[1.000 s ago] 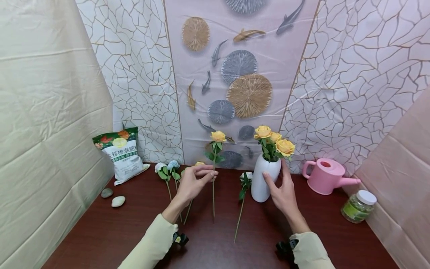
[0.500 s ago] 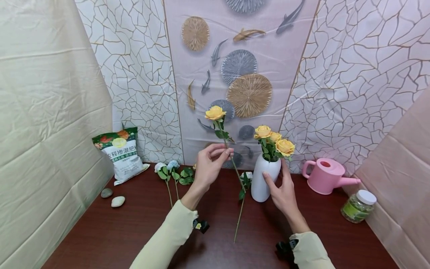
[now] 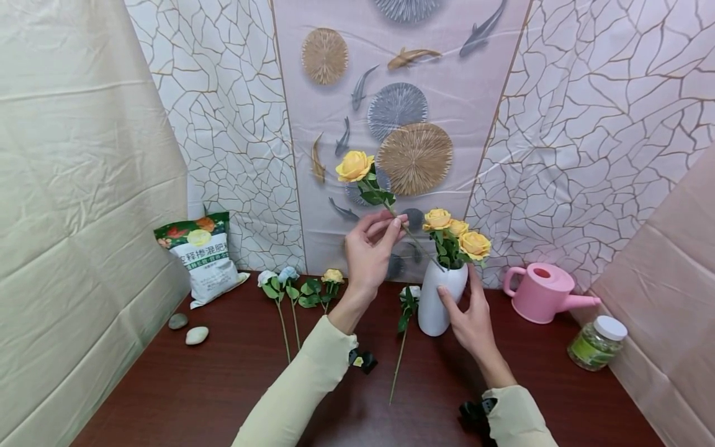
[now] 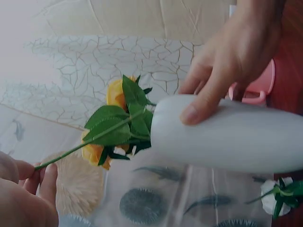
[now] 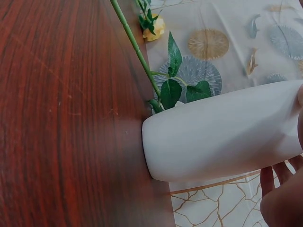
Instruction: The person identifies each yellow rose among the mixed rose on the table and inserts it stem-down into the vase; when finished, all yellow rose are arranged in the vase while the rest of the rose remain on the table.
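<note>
My left hand (image 3: 365,257) pinches the stem of a yellow rose (image 3: 355,166) between thumb and fingers. The flower leans up to the left, and the stem (image 4: 71,151) slants down to the right, its lower end at the vase's mouth. Three yellow roses (image 3: 475,246) stand in the white vase (image 3: 434,304), which is upright on the table. Around the vase's right side my right hand (image 3: 473,320) holds it, the thumb on the front near the top and the other fingers partly hidden behind. In the right wrist view the vase (image 5: 218,132) hides most of what lies behind it.
A white rose (image 3: 403,329) lies left of the vase. Farther left are a white rose (image 3: 267,277), a blue one (image 3: 288,274) and a yellow one (image 3: 333,276). A pink watering can (image 3: 540,295), a jar (image 3: 596,344), a fertilizer bag (image 3: 203,261) and two stones (image 3: 197,335) stand around.
My left hand has moved up and right with the yellow rose, tilting it from upright to leaning left, and its stem end has come to the vase's mouth. The right hand has stayed put.
</note>
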The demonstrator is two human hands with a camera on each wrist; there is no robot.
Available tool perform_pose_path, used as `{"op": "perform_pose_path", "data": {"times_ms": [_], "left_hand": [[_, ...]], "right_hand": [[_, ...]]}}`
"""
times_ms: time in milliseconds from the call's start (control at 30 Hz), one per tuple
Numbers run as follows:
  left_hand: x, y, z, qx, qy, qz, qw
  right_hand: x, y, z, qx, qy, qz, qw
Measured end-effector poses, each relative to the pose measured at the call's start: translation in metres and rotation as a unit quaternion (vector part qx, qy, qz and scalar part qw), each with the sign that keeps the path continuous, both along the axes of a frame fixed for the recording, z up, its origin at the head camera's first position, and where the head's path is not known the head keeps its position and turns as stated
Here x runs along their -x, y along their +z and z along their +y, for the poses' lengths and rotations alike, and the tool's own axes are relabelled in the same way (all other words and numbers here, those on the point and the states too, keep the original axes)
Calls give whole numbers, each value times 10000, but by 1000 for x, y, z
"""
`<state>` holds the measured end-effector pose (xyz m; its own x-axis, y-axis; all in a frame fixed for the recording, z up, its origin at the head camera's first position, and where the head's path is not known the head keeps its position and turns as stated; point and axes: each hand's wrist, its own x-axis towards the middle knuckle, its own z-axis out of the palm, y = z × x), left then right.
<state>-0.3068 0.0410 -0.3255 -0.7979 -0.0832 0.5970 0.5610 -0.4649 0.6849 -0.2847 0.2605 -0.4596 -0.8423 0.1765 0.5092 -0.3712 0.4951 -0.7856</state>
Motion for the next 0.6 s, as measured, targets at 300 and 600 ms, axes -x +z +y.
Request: {"op": "perform_pose_path", "data": {"times_ms": [300,600], "left_hand": [[-2,-3,14,248,262,202,9991],[-5,-16,24,1119,757,233,9906]], "right_hand": [[1,-1,0,-20,-39,61,10000],[1,-1,0,-20,-20,154,9999]]}}
